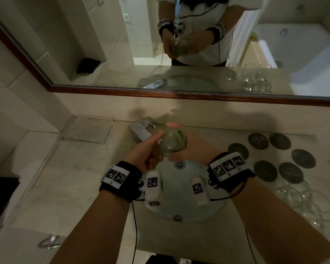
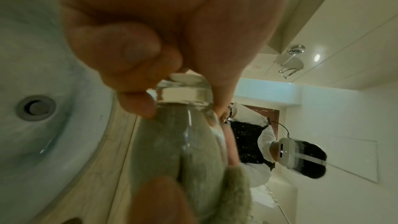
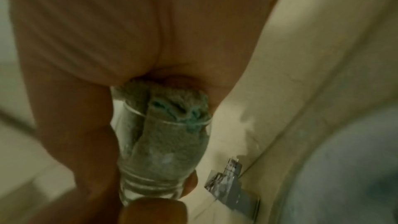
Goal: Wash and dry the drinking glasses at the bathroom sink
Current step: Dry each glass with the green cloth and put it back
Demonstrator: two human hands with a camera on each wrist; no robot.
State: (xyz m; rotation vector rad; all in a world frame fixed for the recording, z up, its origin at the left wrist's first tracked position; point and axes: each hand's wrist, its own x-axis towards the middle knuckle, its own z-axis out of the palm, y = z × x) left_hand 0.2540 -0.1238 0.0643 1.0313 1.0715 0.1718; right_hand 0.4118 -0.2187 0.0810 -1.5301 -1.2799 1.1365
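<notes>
Over the sink [image 1: 179, 201] I hold a clear drinking glass [image 1: 168, 145] on its side. My left hand [image 1: 151, 149] grips it by its thick base [image 2: 185, 89], fingers curled round the bottom. A green cloth [image 1: 181, 135] is stuffed into the glass mouth, and my right hand [image 1: 191, 147] grips the cloth at the rim. In the right wrist view the cloth [image 3: 168, 125] fills most of the glass [image 3: 150, 173]. The left wrist view shows the cloth [image 2: 232, 193] through the glass wall [image 2: 187, 125].
A chrome faucet [image 1: 139, 131] stands just behind my left hand. Several dark round coasters [image 1: 303, 158] lie on the counter to the right, with several more clear glasses [image 1: 295, 197] nearer me. A clear tray [image 1: 86, 130] sits at the left, below the mirror [image 1: 160, 54].
</notes>
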